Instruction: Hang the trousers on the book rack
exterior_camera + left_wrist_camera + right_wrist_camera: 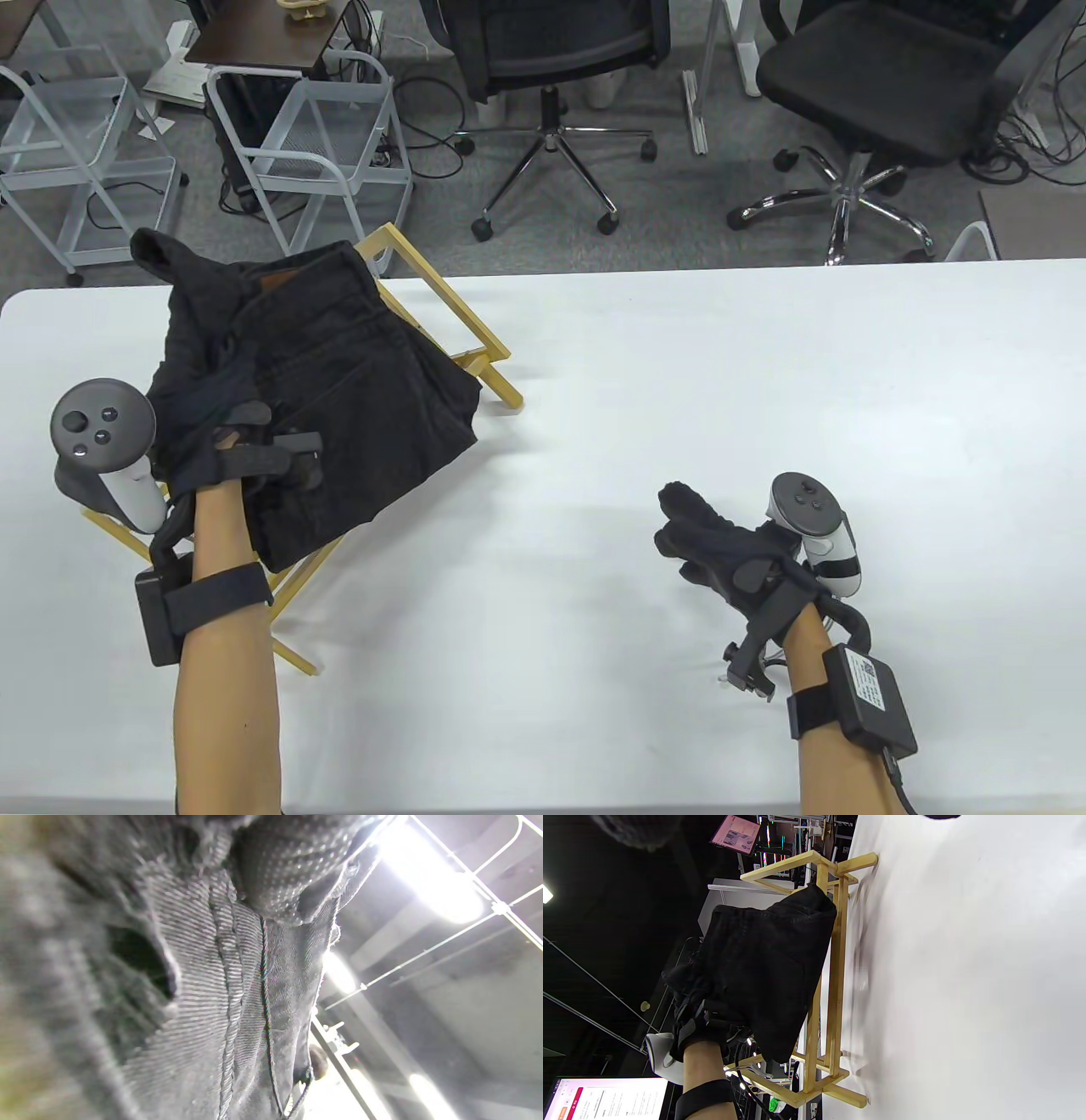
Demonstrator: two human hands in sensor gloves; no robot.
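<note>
Table view: white table (645, 373) spans the frame; grey carpet behind it with two black office chairs (551, 68), white wire carts (314, 144) and loose cables. Light wooden book rack (450, 331) stands at the table's left end, running from the far edge toward the near edge. Black trousers (339, 382) are folded and draped over the rack's top, covering most of it; only the far frame and the near feet show. Fabric is dark denim with visible seams, a back pocket and a brown waistband patch near the far edge. Left hand (229, 441) lies on the trousers at their near left part, fingers buried in the cloth; whether it grips or only presses cannot be told. Right hand (721, 543) hovers over bare table toward the near right edge, well apart from the rack, fingers loosely curled, holding nothing.

Left wrist view: filled by close, blurred ribbed glove fabric (203, 984) and dark cloth; ceiling lights on the right. Finger posture unreadable.

Right wrist view: turned on its side. Rack (831, 984) is made of square wooden bars, standing on the table surface (967, 984). Trousers (763, 971) hang over its top rail, with the left hand (691, 1018) against the cloth's outer side.
</note>
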